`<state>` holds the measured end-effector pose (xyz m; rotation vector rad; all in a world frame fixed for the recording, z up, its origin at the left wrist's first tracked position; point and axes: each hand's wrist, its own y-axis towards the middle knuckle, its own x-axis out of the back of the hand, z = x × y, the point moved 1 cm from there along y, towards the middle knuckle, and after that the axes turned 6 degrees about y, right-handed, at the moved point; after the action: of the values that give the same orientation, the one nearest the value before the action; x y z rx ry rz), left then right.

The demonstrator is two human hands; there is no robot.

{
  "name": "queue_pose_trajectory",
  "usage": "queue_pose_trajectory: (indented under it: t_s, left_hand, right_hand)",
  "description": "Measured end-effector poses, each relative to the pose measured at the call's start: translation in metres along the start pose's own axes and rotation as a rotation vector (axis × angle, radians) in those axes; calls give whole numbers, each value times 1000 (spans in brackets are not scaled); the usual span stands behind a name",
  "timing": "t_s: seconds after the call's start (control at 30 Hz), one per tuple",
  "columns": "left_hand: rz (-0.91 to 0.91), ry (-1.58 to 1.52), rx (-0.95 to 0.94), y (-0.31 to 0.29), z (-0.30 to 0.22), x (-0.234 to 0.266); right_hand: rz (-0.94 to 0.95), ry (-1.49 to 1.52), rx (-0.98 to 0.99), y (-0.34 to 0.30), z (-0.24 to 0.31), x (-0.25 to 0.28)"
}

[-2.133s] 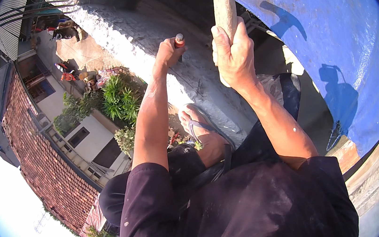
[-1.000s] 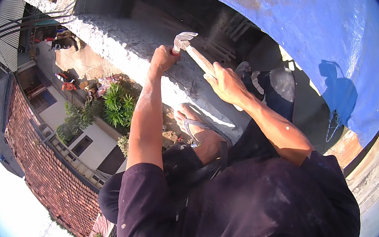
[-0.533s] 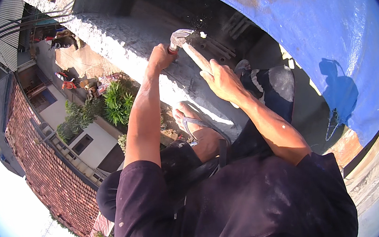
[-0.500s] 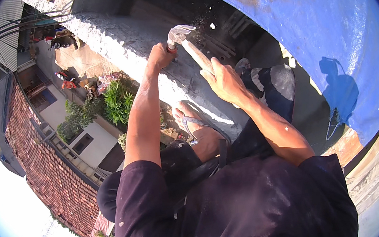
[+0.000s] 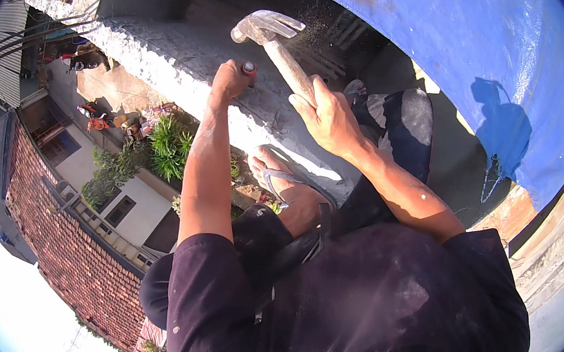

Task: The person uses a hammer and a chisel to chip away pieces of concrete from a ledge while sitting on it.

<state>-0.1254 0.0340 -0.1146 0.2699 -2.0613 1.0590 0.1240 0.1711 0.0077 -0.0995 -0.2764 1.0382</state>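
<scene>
A rough concrete wall (image 5: 268, 123) slants from upper left to centre. At upper centre, the curled right hand (image 5: 333, 119) grips a claw hammer (image 5: 286, 65), clear of the seeming red-handled chisel (image 5: 248, 69) the left hand (image 5: 230, 80) tightly wraps. Chipping seems in hand; another blow needs square aim.

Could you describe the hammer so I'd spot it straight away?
Start at the big blue sheet at upper right, then look down and left to the person's right hand. Out of its grip, toward the top of the picture, sticks the claw hammer. Its long pale handle and curved metal claw set it apart from the red-collared tool in the left hand.
</scene>
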Motion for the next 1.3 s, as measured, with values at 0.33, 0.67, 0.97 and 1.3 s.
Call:
queue_pose_trajectory:
  t_s: [0.33, 0.67, 0.97, 1.3]
  left_hand:
    - [-226, -168, -60, 22, 1, 56]
    - [-87, -173, -41, 25, 21, 29]
    - [26, -106, -68, 23, 5, 31]
    - [48, -74, -58, 33, 25, 20]
  right_hand:
    - [-187, 164, -162, -2, -51, 29]
    - [-77, 202, -246, -6, -38, 10]
    - [-104, 209, -163, 27, -22, 6]
    - [-263, 426, 68, 48, 21, -8]
